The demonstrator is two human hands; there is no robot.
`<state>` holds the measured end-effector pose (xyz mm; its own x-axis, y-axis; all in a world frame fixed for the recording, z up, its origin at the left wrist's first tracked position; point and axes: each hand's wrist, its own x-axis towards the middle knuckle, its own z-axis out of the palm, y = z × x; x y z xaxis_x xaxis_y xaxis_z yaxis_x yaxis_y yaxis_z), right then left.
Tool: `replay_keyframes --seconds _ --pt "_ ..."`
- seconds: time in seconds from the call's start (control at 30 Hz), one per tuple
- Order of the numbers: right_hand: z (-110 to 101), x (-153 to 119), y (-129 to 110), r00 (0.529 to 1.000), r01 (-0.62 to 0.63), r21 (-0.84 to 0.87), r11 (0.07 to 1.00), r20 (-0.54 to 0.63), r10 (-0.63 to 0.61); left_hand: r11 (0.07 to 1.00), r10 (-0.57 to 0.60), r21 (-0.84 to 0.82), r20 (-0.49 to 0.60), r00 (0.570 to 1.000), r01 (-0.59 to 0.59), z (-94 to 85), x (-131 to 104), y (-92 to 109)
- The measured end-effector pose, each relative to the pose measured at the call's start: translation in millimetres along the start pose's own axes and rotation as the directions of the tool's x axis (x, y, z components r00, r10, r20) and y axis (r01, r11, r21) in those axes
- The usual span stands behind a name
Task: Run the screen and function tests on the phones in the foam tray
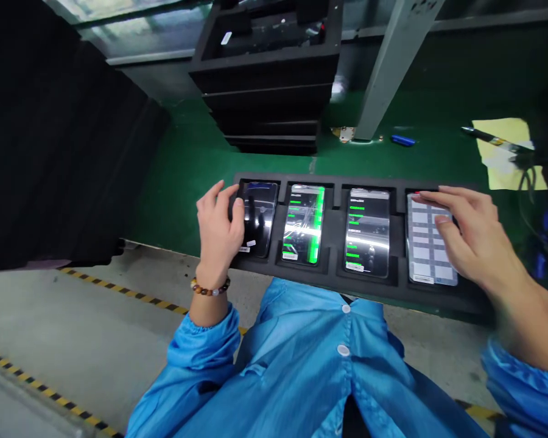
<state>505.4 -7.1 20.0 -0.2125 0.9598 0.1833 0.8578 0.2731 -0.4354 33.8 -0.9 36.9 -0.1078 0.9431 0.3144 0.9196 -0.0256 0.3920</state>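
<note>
Four rectangular glass-faced phones [366, 234] being cradled in black foam tray [335, 237] | bare left hand [220, 225] at tray's left end, hold unclear | bare right hand [472, 234] being spread loosely over rightmost phone [424, 246] | stray taps being risked by fingertips

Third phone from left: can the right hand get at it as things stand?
Probably yes: the right hand is at the neighbouring rightmost phone, with only a tray divider between; nothing covers the third phone.
</note>
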Motion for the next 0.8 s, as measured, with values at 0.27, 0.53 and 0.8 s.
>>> replay_keyframes --seconds 0.27,0.53,0.8 --pt "-1.7 0.2 -6.5 0.997 0.054 -0.053 0.997 0.064 -0.05 1.0 0.015 -0.019 0.047 0.999 -0.014 8.6 -1.1 -15.2" --pt "-10.9 -77.6 -31.0 0.985 0.158 -0.043 0.987 0.082 -0.154 1.0 0.006 -0.017 0.082 0.997 -0.005 9.4 1.1 -18.0" --pt "-11.2 -126.4 -58.1 0.993 0.118 -0.037 0.992 0.015 -0.117 1.0 -0.018 0.014 0.088 0.996 0.016 5.6 2.8 -12.0"
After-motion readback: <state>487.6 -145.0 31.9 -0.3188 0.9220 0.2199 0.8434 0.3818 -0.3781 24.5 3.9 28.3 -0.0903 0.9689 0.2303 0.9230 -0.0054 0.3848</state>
